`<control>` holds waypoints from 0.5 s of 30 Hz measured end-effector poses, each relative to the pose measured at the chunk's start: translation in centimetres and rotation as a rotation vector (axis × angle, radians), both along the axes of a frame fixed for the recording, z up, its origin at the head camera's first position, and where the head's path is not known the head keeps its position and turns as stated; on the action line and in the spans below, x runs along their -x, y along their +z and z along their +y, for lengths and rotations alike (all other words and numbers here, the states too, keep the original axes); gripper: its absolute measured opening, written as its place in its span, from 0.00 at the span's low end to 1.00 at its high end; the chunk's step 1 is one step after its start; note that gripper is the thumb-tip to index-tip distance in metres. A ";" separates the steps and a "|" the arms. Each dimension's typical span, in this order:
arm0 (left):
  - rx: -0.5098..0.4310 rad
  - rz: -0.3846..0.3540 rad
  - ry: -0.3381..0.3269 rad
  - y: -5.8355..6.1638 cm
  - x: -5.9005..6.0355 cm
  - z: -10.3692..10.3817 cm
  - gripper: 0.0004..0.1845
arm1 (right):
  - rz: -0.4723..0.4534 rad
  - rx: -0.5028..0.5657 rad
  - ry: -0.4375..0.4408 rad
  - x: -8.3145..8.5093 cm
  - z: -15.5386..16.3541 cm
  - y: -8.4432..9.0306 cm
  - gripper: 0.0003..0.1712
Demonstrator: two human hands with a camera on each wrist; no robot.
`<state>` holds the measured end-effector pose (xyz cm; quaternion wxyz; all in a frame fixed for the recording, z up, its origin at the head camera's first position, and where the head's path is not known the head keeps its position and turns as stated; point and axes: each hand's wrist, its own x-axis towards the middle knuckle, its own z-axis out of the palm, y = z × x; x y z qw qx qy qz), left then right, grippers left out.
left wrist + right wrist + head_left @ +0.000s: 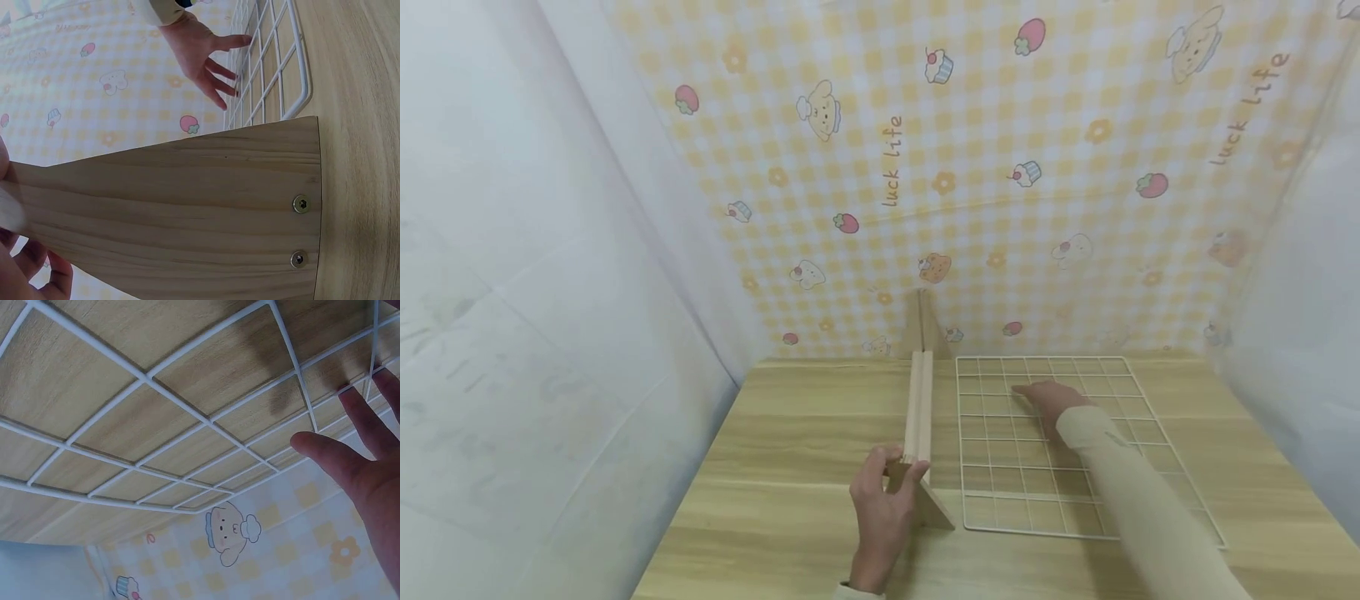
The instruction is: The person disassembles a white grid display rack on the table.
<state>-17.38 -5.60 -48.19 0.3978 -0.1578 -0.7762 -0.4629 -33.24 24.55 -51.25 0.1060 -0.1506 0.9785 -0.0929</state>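
A wooden stand with a long rail (919, 400) and flared end panels stands on the table. My left hand (883, 512) grips the top of its near end panel (187, 206), thumb on one side and fingers on the other. Two metal bolts (301, 204) show low on that panel. To the right lies a white wire grid (960, 442). Over its far half is my right hand (1052, 402), fingers spread and holding nothing. In the right wrist view the fingertips are at the grid wires; whether they touch cannot be told.
The wood-grain table (775, 517) runs back to a yellow checked cloth (970, 125) with cartoon prints. White sheets (512, 292) hang at both sides. The stand's far end panel (922, 325) is close to the cloth.
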 end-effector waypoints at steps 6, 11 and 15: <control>0.002 0.010 -0.001 -0.1 0.1 -0.1 0.16 | 0.035 -0.020 0.004 0.5 -0.2 -0.4 0.56; -0.003 0.009 -0.001 -0.3 0.2 -0.1 0.16 | -0.035 0.017 -0.051 0.7 -0.3 -0.4 0.57; 0.025 -0.004 0.000 -0.3 0.3 -0.3 0.15 | -0.049 0.038 -0.061 1.0 -0.3 -0.8 0.58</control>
